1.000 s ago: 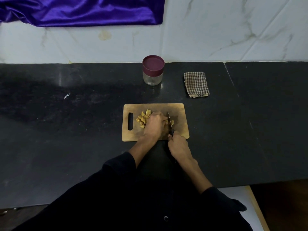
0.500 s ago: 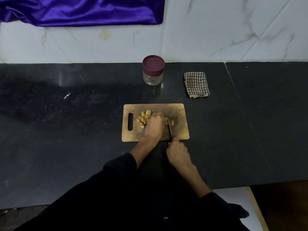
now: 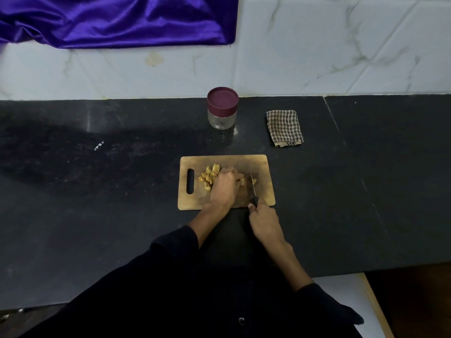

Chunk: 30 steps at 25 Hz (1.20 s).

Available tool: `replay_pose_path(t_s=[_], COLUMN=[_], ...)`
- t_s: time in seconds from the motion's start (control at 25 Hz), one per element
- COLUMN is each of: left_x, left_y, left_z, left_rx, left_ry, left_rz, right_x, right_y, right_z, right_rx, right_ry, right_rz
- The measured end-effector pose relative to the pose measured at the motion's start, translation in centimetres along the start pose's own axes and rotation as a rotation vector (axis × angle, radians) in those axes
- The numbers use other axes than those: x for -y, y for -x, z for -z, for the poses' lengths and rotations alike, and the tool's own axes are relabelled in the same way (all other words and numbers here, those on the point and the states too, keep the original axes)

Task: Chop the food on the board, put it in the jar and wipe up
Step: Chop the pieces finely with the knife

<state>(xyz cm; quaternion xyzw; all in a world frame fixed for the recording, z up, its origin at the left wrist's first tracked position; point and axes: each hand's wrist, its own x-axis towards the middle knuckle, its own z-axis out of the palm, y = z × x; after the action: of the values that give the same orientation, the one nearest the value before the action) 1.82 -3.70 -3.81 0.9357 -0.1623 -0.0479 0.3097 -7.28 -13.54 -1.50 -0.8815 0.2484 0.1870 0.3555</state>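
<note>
Wooden chopping board (image 3: 264, 164), counter centre. Left hand (image 3: 224, 185), fingers curled, pins the yellow food (image 3: 241, 180); cut pieces (image 3: 208, 176) at its 10 o'clock. Right hand (image 3: 264, 222) grips the knife (image 3: 253, 187). Advice: knuckles forward, fingertips tucked, short cuts. Lidded jar (image 3: 222, 108) at 12 o'clock, checked cloth (image 3: 284, 128) at 1. No legible writing.
</note>
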Motion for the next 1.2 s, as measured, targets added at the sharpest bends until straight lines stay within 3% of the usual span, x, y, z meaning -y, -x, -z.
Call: replay_pose_path(t_s=[0.64,1.2], left_x=[0.2,0.1], left_y=[0.2,-0.1], left_z=[0.2,-0.1], left_rx=[-0.002,-0.005], left_ry=[0.052,-0.018], left_rz=[0.032,0.013], right_x=[1.2,2.2], right_y=[-0.6,-1.0], right_z=[-0.1,-1.0], right_rx=[0.000,0.012], right_ry=[0.057,0.240], right_rz=[0.073,-0.008])
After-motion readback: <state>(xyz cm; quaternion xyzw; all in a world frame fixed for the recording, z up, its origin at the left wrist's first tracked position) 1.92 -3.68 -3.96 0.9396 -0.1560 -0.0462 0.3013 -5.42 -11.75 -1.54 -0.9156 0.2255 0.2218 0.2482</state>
